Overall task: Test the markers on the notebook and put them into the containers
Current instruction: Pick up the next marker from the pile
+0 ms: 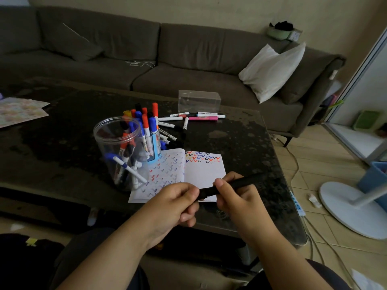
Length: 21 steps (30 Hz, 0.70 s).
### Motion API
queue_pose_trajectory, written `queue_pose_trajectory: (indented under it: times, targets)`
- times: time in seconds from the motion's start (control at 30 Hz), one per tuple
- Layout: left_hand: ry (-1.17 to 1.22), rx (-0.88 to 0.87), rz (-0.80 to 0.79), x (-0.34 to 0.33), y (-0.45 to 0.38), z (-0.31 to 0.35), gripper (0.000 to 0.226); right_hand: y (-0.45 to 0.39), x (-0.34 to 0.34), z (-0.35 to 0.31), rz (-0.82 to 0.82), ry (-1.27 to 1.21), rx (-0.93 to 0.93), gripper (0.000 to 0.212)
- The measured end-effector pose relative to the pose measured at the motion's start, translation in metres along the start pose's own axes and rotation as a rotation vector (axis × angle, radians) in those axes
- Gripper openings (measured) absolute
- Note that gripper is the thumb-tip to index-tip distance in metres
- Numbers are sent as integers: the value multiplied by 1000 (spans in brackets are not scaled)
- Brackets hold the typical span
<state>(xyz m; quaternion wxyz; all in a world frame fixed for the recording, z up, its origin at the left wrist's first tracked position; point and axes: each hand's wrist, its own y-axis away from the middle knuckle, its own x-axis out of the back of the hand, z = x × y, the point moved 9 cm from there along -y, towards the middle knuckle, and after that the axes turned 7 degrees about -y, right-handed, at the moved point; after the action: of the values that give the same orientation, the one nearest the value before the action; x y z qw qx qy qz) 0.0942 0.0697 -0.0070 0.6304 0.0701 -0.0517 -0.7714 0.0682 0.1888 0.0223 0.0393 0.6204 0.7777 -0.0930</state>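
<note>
While both hands hover over the near edge of the table [251, 139], they share one black marker [234, 185]: the right hand [236, 197] curls its thumb and fingers round the barrel, and the left hand [178, 201] closes its fingers on the end nearest it, where the cap seems to sit. That two-handed hold suggests the cap is being pulled off or pushed on; I cannot tell which, since the tip is hidden.

Just beyond the hands lies the open notebook [201, 174], flat near the table's front edge so a stroke can be made without reaching. Its right page carries rows of coloured tick marks only along the top, with the rest blank, and the left page is filled with fainter ticks, so many markers look already tested.

Touching the notebook's left side stands a clear plastic jar [119, 151] with several markers inside, and just behind it a blue pen holder [155, 147] crowded with upright red, blue and black ones. Toward the far edge, loose markers [188, 119] lie scattered, likely the untested pile, in front of a clear rectangular box [199, 100].

Sheets of patterned paper [21, 110] rest at the table's left edge.
</note>
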Motion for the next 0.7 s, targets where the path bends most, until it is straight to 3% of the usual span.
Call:
queue_pose_trajectory:
  times: [0.3,0.47,0.57,0.7]
  targets:
    - [-225,-111,112,8,6,2,25,2,-8,7,-55,-1,-53,36]
    - [-204,-110,214,34,15,-6,13,0,-13,4,-61,32,-69,34]
    - [-267,-107,304,61,25,-6,11,-2,-13,1,-3,59,-65,18]
    - [-384,-160,429,100,51,2,10,-6,-52,-2,-117,205,-62,12]
